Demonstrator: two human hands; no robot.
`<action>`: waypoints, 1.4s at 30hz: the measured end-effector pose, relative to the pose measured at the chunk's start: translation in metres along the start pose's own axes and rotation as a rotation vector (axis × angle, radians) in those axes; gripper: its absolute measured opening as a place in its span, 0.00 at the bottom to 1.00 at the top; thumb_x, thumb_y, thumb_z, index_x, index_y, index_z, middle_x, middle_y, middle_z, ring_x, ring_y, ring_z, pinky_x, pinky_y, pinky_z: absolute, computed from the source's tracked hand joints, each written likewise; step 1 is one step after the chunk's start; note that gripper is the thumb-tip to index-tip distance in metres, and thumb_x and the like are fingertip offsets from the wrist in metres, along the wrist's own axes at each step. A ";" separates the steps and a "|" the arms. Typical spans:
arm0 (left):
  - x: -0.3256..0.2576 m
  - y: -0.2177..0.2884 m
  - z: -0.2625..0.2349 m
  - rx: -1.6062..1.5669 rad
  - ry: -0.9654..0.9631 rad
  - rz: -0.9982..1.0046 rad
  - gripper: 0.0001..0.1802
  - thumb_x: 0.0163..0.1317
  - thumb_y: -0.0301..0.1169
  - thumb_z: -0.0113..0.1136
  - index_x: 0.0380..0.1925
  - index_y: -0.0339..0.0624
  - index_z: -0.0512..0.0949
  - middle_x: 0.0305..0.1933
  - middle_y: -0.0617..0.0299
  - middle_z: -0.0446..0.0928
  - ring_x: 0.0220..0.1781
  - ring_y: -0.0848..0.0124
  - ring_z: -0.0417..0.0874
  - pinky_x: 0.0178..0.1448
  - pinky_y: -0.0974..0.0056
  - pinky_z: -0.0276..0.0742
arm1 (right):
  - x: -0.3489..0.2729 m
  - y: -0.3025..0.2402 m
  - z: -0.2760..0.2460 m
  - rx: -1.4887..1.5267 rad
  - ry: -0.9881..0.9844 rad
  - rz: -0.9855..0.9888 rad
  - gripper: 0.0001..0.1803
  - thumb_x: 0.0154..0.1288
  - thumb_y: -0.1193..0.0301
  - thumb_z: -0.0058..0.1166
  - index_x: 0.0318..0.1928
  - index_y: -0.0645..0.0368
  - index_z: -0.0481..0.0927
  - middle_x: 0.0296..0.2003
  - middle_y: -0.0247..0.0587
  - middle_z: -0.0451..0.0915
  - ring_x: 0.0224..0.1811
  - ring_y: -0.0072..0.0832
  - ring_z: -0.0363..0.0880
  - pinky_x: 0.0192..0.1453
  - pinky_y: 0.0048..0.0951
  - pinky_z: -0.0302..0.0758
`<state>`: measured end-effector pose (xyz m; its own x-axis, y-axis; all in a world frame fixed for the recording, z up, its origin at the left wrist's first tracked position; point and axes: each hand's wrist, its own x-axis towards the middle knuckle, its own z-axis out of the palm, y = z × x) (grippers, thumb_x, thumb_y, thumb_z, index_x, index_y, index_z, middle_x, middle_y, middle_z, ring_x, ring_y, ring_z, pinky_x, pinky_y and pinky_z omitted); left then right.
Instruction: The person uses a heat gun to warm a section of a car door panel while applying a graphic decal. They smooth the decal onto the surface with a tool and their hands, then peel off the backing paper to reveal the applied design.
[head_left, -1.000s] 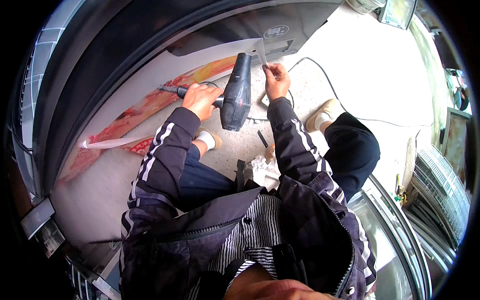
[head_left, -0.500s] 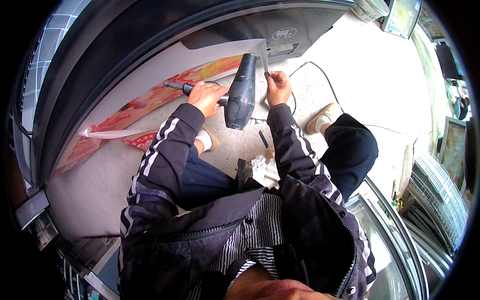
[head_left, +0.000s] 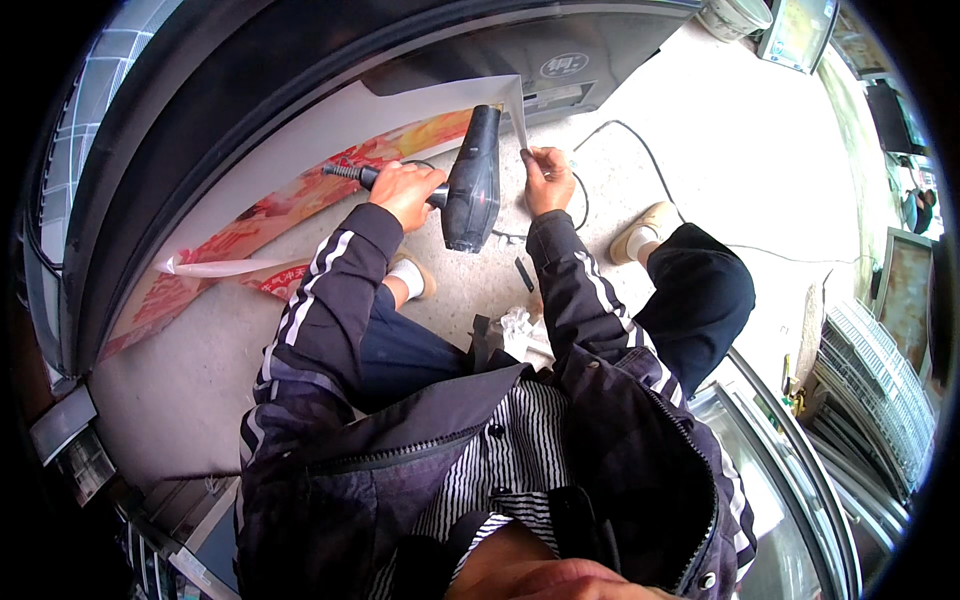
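A black hair dryer [head_left: 472,185] is gripped at its handle by my left hand [head_left: 405,193], its narrow nozzle pointing away from me toward a dark appliance panel [head_left: 450,75]. Between the thumb and fingers of my right hand [head_left: 549,180] I pinch the peeled end of a sticker film [head_left: 518,118]. That film, white along its upper part with a red and yellow printed picture [head_left: 300,190], runs leftward along the appliance front. Its lower left portion curls away, showing a pale fold [head_left: 215,268].
A black cord [head_left: 645,150] loops over the pale floor beyond my right hand. Crumpled white scraps [head_left: 517,330] and a small black strip [head_left: 524,274] lie between my feet. At right stand wire racks [head_left: 870,385] and a curved glass lid [head_left: 770,470]; a bucket [head_left: 735,17] sits far right.
Both hands have shifted slightly left, the dryer moving with my left hand. My right hand keeps its pinch on the film's end.
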<state>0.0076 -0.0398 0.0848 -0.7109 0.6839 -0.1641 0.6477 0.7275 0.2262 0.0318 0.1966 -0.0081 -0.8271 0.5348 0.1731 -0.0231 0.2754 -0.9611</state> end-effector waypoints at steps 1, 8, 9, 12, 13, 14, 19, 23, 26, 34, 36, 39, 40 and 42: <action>-0.001 0.000 0.000 -0.001 -0.002 -0.004 0.21 0.47 0.32 0.71 0.43 0.49 0.76 0.40 0.61 0.82 0.48 0.62 0.82 0.52 0.55 0.69 | -0.002 -0.003 -0.001 -0.014 0.000 -0.016 0.05 0.56 0.76 0.66 0.30 0.60 0.81 0.28 0.37 0.80 0.29 0.24 0.80 0.34 0.25 0.74; -0.005 -0.004 0.002 -0.003 0.016 -0.025 0.22 0.46 0.32 0.72 0.43 0.49 0.76 0.40 0.61 0.82 0.48 0.62 0.82 0.52 0.56 0.70 | -0.013 -0.016 -0.005 -0.035 -0.007 -0.054 0.05 0.55 0.76 0.66 0.30 0.60 0.81 0.28 0.38 0.80 0.29 0.27 0.79 0.35 0.26 0.75; -0.004 -0.004 0.002 -0.005 0.014 -0.027 0.22 0.46 0.32 0.72 0.43 0.49 0.76 0.40 0.61 0.82 0.48 0.62 0.82 0.52 0.56 0.69 | -0.013 -0.014 -0.005 -0.042 -0.008 -0.059 0.05 0.55 0.77 0.66 0.30 0.60 0.81 0.28 0.39 0.80 0.29 0.27 0.79 0.36 0.26 0.75; -0.004 -0.005 0.002 -0.008 0.013 -0.034 0.22 0.46 0.32 0.71 0.43 0.50 0.76 0.40 0.61 0.82 0.48 0.63 0.82 0.52 0.56 0.69 | -0.016 -0.013 -0.007 -0.062 -0.024 -0.065 0.05 0.56 0.77 0.66 0.31 0.60 0.81 0.28 0.38 0.80 0.29 0.25 0.79 0.37 0.25 0.75; -0.005 -0.005 0.002 -0.009 0.017 -0.037 0.22 0.46 0.32 0.71 0.43 0.50 0.76 0.40 0.61 0.82 0.48 0.62 0.82 0.52 0.56 0.69 | -0.018 -0.013 -0.007 -0.071 -0.037 -0.061 0.05 0.56 0.76 0.66 0.32 0.61 0.81 0.28 0.36 0.81 0.30 0.23 0.79 0.38 0.24 0.74; -0.006 -0.005 0.003 -0.010 0.020 -0.039 0.22 0.46 0.32 0.71 0.43 0.50 0.76 0.40 0.61 0.82 0.48 0.62 0.82 0.52 0.56 0.69 | -0.019 -0.014 -0.008 -0.080 -0.050 -0.057 0.05 0.57 0.76 0.66 0.33 0.61 0.81 0.28 0.35 0.81 0.30 0.20 0.78 0.39 0.23 0.74; -0.007 -0.006 0.004 0.003 0.023 -0.038 0.22 0.46 0.32 0.71 0.43 0.50 0.76 0.39 0.61 0.82 0.48 0.62 0.82 0.52 0.56 0.68 | -0.024 -0.014 -0.007 -0.052 -0.040 -0.061 0.05 0.57 0.77 0.66 0.33 0.61 0.81 0.28 0.35 0.81 0.31 0.20 0.79 0.39 0.22 0.75; -0.007 -0.005 0.003 -0.004 0.034 -0.027 0.22 0.46 0.32 0.71 0.43 0.50 0.75 0.39 0.61 0.82 0.48 0.62 0.82 0.52 0.55 0.68 | -0.026 -0.017 -0.008 -0.061 -0.048 -0.097 0.05 0.57 0.78 0.65 0.33 0.61 0.81 0.29 0.36 0.81 0.30 0.22 0.79 0.38 0.23 0.75; -0.009 -0.004 0.002 -0.036 -0.031 -0.069 0.24 0.45 0.28 0.70 0.46 0.49 0.75 0.43 0.59 0.82 0.50 0.60 0.81 0.54 0.56 0.68 | -0.027 -0.026 -0.010 -0.108 -0.055 -0.149 0.06 0.54 0.78 0.66 0.30 0.59 0.80 0.27 0.42 0.80 0.30 0.33 0.82 0.36 0.30 0.76; -0.011 -0.007 0.002 -0.015 0.040 -0.031 0.20 0.47 0.32 0.71 0.42 0.49 0.76 0.40 0.60 0.82 0.48 0.61 0.82 0.52 0.56 0.69 | -0.031 -0.028 -0.010 -0.159 -0.051 -0.181 0.06 0.54 0.77 0.66 0.29 0.57 0.80 0.27 0.41 0.80 0.29 0.35 0.81 0.35 0.32 0.74; -0.011 -0.007 0.001 -0.017 0.038 -0.034 0.20 0.47 0.32 0.71 0.42 0.49 0.76 0.40 0.60 0.82 0.48 0.61 0.82 0.52 0.56 0.69 | -0.033 -0.027 -0.010 -0.176 -0.058 -0.167 0.06 0.54 0.76 0.66 0.29 0.57 0.80 0.27 0.40 0.80 0.29 0.36 0.81 0.35 0.33 0.74; -0.012 -0.007 -0.002 -0.018 0.037 -0.038 0.20 0.47 0.32 0.71 0.42 0.49 0.76 0.40 0.60 0.82 0.49 0.61 0.82 0.52 0.56 0.69 | -0.035 -0.027 -0.009 -0.187 -0.065 -0.148 0.06 0.54 0.75 0.67 0.29 0.56 0.80 0.27 0.40 0.80 0.30 0.36 0.81 0.36 0.33 0.73; -0.013 -0.007 -0.003 -0.017 0.035 -0.039 0.20 0.48 0.32 0.71 0.42 0.49 0.76 0.40 0.60 0.82 0.49 0.61 0.82 0.53 0.56 0.69 | -0.036 -0.026 -0.009 -0.190 -0.065 -0.152 0.06 0.54 0.75 0.67 0.29 0.56 0.80 0.27 0.40 0.80 0.30 0.36 0.81 0.36 0.33 0.73; -0.014 -0.007 -0.003 -0.016 0.030 -0.043 0.20 0.48 0.32 0.71 0.42 0.49 0.76 0.41 0.60 0.82 0.49 0.62 0.82 0.53 0.56 0.68 | -0.038 -0.026 -0.009 -0.197 -0.070 -0.165 0.06 0.54 0.74 0.67 0.29 0.55 0.80 0.28 0.38 0.80 0.30 0.36 0.81 0.37 0.33 0.71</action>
<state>0.0121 -0.0551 0.0887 -0.7460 0.6499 -0.1450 0.6121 0.7551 0.2350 0.0688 0.1760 0.0119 -0.8583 0.4148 0.3022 -0.0571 0.5080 -0.8595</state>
